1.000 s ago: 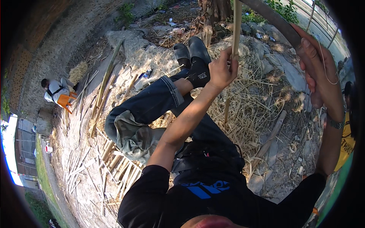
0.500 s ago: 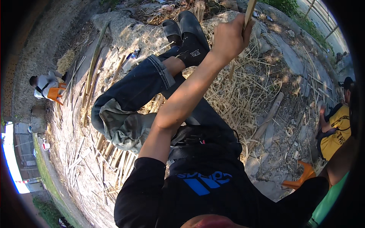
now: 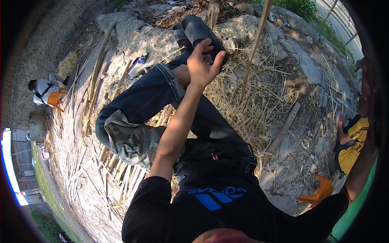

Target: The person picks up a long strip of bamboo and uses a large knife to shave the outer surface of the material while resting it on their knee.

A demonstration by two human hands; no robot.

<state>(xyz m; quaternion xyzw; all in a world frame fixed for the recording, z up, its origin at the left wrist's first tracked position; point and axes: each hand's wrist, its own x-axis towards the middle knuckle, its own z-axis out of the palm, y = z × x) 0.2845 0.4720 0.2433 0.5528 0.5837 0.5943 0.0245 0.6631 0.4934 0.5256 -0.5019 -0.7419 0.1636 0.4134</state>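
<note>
My left hand (image 3: 202,67) is open in front of my crossed lower legs, its fingers and thumb apart and nothing in it. To its right, apart from it, a long thin bamboo strip (image 3: 254,50) slants down from the top edge to the pile of pale shavings (image 3: 259,109). What holds the strip's upper part is out of view. Along the dark right rim runs my right arm, with what looks like my right hand (image 3: 366,87) in shadow; its fingers cannot be made out. A camouflage cloth (image 3: 131,135) lies over my left thigh.
Split bamboo strips (image 3: 129,178) lie at the left, with longer poles (image 3: 99,69) beyond. A thick stick (image 3: 285,125) rests by the shavings. An orange plastic chair (image 3: 318,190) stands at the right near a person in yellow (image 3: 354,146). Another person (image 3: 42,89) sits far left.
My left hand has let go of the bamboo strip, opened, and moved down and to the left. The strip now shows at greater length. My right arm appears higher along the right rim.
</note>
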